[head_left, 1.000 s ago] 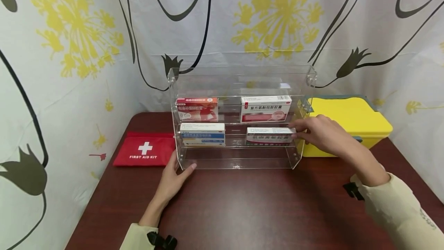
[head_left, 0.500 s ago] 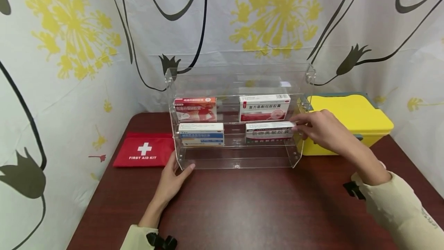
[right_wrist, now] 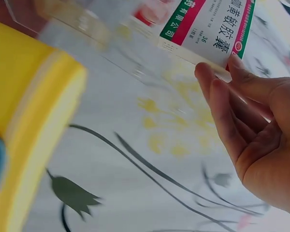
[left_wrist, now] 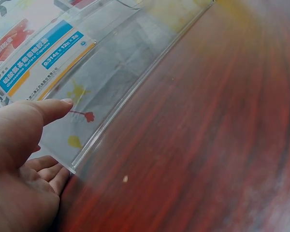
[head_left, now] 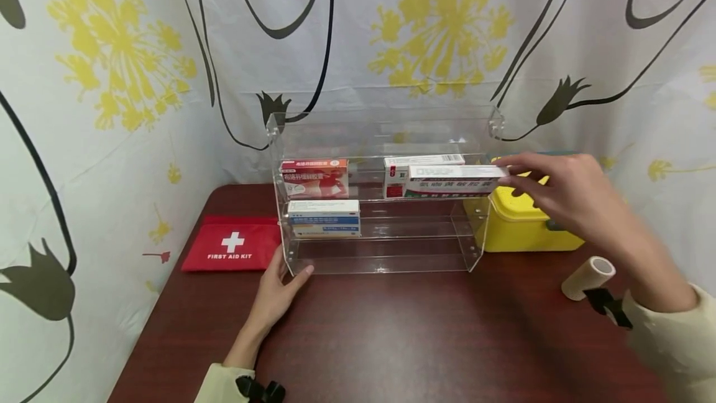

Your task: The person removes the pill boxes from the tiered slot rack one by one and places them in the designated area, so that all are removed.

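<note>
- Head view: the right hand (head_left: pixel 570 194) is pinching the right end of the white, pink and green box (head_left: pixel 447 184) between thumb and fingertips.
- That box is sitting roughly level before the clear rack's upper occupied tier, toward its right edge, and is partly covering the white-and-red box (head_left: pixel 394 190) behind; whether it is touching the tier, I cannot tell.
- Right wrist view: the thumb and fingers are meeting at one end of the box, the other fingers bending loosely.
- The left hand (head_left: pixel 274 288) is holding the clear rack (head_left: pixel 380 263) at its near left corner, thumb lying across the front, fingers bending slightly outside the side panel.
- The red-orange box (head_left: pixel 314 180) is standing at the left of the upper occupied tier; the blue-and-white box (head_left: pixel 324 219) is resting below it.
- The red first aid pouch (head_left: pixel 229 244) is lying just left of the rack, near the left edge of the surface (head_left: pixel 380 341).
- The yellow container (head_left: pixel 520 235) is standing just right of the rack, toward the far right corner, with the pale cylinder (head_left: pixel 578 278) appearing nearer the right edge.
- Patterned cloth (head_left: pixel 341 61) is hanging behind the far edge.
</note>
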Demonstrator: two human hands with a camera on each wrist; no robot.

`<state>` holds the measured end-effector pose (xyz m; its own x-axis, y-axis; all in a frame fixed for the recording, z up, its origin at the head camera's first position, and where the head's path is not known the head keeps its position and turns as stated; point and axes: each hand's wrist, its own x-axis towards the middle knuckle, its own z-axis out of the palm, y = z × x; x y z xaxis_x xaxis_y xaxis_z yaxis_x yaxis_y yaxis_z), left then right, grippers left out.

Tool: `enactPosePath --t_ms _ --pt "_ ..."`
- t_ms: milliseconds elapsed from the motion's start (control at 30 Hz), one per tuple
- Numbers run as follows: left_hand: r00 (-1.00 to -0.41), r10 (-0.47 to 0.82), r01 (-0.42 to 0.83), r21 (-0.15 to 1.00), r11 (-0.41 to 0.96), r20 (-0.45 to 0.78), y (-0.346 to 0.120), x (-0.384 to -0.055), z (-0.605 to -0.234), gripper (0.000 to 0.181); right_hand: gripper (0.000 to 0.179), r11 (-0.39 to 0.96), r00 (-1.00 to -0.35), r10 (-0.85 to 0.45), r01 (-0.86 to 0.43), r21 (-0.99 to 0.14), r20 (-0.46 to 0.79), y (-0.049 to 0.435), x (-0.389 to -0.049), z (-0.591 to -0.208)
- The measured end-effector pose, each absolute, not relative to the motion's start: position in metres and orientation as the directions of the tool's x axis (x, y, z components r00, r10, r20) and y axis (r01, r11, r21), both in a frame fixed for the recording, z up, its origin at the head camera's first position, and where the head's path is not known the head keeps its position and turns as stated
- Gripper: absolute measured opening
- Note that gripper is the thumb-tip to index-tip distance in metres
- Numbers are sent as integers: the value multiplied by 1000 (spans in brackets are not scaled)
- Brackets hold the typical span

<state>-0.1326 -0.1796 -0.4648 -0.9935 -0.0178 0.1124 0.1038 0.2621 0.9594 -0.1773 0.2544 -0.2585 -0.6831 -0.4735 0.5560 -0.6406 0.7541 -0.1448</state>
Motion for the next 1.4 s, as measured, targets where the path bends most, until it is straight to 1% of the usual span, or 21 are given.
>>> enactPosePath --t_ms 33,100,200,300,367,433,500,533,667,733,800,900,967,1067,1167,1267,1400 --pt "-994 -21 99 960 263 108 -180 -132 -465 75 38 753 -670 -469 -644 -136 576 255 -174 -255" --pt "-994 -25 93 959 269 103 -181 -132 -466 75 39 754 -673 -450 -639 -155 587 256 -166 -250" --pt "-995 -30 85 958 275 97 -181 -131 -466 74 39 756 -725 -402 -608 -244 560 259 -157 -250" --pt "-995 -29 81 958 273 92 -182 -130 -466 74 37 746 -785 -367 -569 -346 499 264 -150 -258" --pt "-995 -30 80 960 268 92 -181 -130 -466 73 35 726 -820 -368 -548 -416 437 267 -148 -267" --pt "-995 -31 79 960 267 91 -181 -130 -467 73 33 686 -843 -394 -535 -493 366 271 -146 -278" --pt "-995 -33 79 960 267 91 -181 -130 -467 74 31 657 -852 -427 -523 -543 304 273 -146 -292" --pt "-995 -33 79 960 268 92 -182 -130 -466 74 32 633 -845 -450 -530 -565 288 275 -147 -299" --pt "-995 -32 84 959 272 96 -182 -130 -466 74 30 596 -805 -531 -576 -559 262 277 -149 -331" --pt "-995 -34 83 958 273 96 -182 -130 -467 74 29 568 -791 -565 -580 -584 236 277 -151 -348" --pt "-995 -34 85 959 269 98 -182 -130 -467 74 24 537 -800 -581 -515 -669 149 277 -151 -365" --pt "-994 -31 89 958 271 101 -182 -130 -468 74 23 471 -790 -613 -388 -793 23 278 -153 -389" --pt "-994 -28 92 957 274 104 -181 -130 -468 75 24 440 -779 -624 -290 -850 -57 279 -154 -402" --pt "-995 -27 89 956 281 100 -181 -130 -468 75 25 448 -765 -630 -222 -866 -130 281 -157 -416" --pt "-995 -27 87 955 284 99 -180 -130 -467 75 25 483 -765 -621 -201 -852 -171 283 -160 -425" --pt "-995 -26 88 955 284 99 -179 -130 -466 74 24 527 -791 -587 -208 -824 -175 283 -161 -431" --pt "-994 -25 91 954 286 102 -178 -130 -465 74 24 585 -844 -520 -240 -774 -132 280 -161 -438"
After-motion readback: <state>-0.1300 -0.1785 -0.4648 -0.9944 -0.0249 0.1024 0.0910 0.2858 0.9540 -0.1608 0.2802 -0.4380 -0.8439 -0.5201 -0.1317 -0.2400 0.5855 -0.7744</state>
